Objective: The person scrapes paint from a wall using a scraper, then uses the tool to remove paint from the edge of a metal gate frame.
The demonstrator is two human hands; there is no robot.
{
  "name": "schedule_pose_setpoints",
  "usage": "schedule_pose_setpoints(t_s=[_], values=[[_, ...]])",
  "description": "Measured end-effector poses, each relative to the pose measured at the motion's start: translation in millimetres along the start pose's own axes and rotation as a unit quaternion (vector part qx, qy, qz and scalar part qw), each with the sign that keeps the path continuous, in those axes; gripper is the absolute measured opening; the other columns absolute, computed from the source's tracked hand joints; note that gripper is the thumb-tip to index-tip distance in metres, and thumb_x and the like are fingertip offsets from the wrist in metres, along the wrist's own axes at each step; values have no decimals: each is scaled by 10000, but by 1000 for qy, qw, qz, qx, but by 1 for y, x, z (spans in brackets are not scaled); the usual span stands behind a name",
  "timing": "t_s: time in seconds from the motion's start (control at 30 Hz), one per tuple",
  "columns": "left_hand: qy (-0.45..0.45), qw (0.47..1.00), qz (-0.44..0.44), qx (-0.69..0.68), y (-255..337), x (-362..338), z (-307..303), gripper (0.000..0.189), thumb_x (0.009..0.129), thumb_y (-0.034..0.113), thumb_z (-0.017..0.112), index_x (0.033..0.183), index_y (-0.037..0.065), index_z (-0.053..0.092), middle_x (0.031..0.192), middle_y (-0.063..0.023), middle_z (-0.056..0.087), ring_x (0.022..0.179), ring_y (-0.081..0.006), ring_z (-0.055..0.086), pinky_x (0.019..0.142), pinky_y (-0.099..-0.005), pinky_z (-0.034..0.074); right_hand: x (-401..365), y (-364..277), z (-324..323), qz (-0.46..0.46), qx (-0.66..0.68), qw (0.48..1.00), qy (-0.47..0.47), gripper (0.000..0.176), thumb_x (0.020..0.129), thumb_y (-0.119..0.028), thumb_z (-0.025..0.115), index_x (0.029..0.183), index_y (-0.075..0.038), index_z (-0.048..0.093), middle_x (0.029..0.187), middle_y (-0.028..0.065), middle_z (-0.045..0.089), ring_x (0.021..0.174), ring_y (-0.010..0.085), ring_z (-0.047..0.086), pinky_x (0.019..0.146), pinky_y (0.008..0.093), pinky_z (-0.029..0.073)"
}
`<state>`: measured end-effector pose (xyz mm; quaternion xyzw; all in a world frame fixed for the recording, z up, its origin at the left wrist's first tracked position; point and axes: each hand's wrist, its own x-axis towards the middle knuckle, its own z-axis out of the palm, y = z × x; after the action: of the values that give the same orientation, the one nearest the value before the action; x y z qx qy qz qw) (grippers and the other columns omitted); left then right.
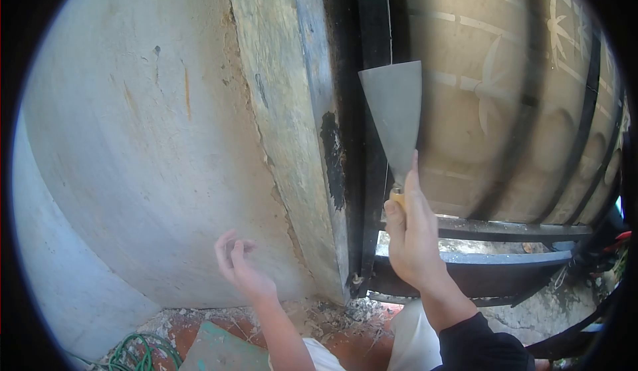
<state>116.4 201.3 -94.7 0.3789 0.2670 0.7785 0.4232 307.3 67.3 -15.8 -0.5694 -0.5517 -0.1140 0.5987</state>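
Observation:
My right hand (413, 238) is wrapped round the yellowish handle of a putty knife (397, 108). The knife's wide grey blade points up, in front of the dark metal gate frame (373, 38), and my index finger lies along the blade's lower edge. My left hand (244, 264) is held in front of the lower wall (166, 171), with its fingers loosely curled and apart and nothing in it. Right of the wall stands a worn, scraped post (279, 92) with a dark patch on its side.
A gate with dark bars and tan panels (465, 118) fills the right side. A green hose (143, 352) lies coiled at the lower left, near a greenish board (226, 351). Debris (332, 318) covers the ground at the wall's foot.

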Motion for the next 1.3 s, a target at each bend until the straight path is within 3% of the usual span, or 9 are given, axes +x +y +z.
schedule_pose_setpoints(t_s=[0.1, 0.5, 0.57, 0.77, 0.9, 0.93, 1.1, 1.17, 1.3], values=[[7, 1000, -6, -7, -5, 4, -6, 203, 901, 84, 505, 1086, 33, 571, 787, -23, 528, 766, -131, 513, 749, -297, 423, -2, 6, 0, -91, -47, 991, -86, 551, 970, -43, 532, 1495, -55, 365, 881, 164, 500, 727, 253, 509, 731, 325, 474], [19, 1000, -16, -18, -3, 1, -2, 218, 882, 101, 522, 1080, 26, 575, 799, -33, 526, 778, -141, 504, 760, -300, 429, 36, 14, 50, -134, 80, 987, -28, 562, 925, -25, 587, 1462, -45, 420, 710, 146, 507, 578, 281, 502, 634, 353, 485], [15, 1000, -12, -10, -3, 0, -1, 216, 884, 102, 521, 1079, 26, 575, 798, -34, 526, 780, -142, 507, 761, -301, 429, 38, 7, 49, -69, 98, 991, -56, 545, 937, -18, 560, 1460, -31, 407, 879, 197, 640, 711, 307, 629, 734, 331, 514], [18, 999, -20, -29, -7, 5, -7, 176, 934, 104, 490, 1091, 54, 554, 781, -7, 529, 778, -112, 520, 729, -283, 405, 19, 29, 49, -45, 152, 983, -95, 501, 975, -54, 506, 1462, -24, 390, 1296, 254, 578, 1122, 325, 646, 936, 292, 471], [10, 1000, -23, -19, -13, 7, -4, 173, 936, 102, 490, 1090, 63, 557, 791, -3, 526, 777, -110, 521, 725, -279, 407, 47, -4, 30, 101, 195, 960, -173, 486, 994, -88, 478, 1465, -21, 377, 1326, 248, 559, 1166, 331, 616, 953, 305, 462], [3, 1000, -23, -19, -14, 6, -5, 173, 936, 102, 490, 1091, 66, 557, 794, -2, 524, 776, -109, 521, 724, -278, 406, 39, 11, 40, -19, 184, 976, -118, 495, 993, -80, 474, 1474, -30, 367, 1339, 243, 550, 1171, 317, 617, 957, 301, 456], [25, 999, -33, -34, -11, 3, 3, 167, 918, 99, 504, 1067, 58, 568, 790, -10, 521, 780, -121, 514, 738, -289, 410, 24, 21, 36, -43, 164, 977, -125, 495, 994, -85, 474, 1476, -42, 369, 1306, 269, 564, 1150, 303, 634, 943, 298, 461], [34, 998, -40, -28, -13, 1, 2, 160, 899, 97, 518, 1039, 49, 581, 779, -20, 519, 784, -137, 509, 753, -301, 414, 47, -4, 27, 110, 170, 962, -182, 494, 996, -87, 463, 1476, -27, 365, 1332, 272, 544, 1190, 321, 605, 974, 304, 445], [3, 999, -32, -14, -9, 1, 1, 158, 939, 90, 484, 1076, 65, 559, 798, 4, 516, 771, -103, 516, 719, -279, 407, 22, 12, 41, -34, 177, 977, -112, 498, 1000, -102, 469, 1480, -30, 355, 1244, 274, 602, 1130, 240, 640, 900, 285, 472]])
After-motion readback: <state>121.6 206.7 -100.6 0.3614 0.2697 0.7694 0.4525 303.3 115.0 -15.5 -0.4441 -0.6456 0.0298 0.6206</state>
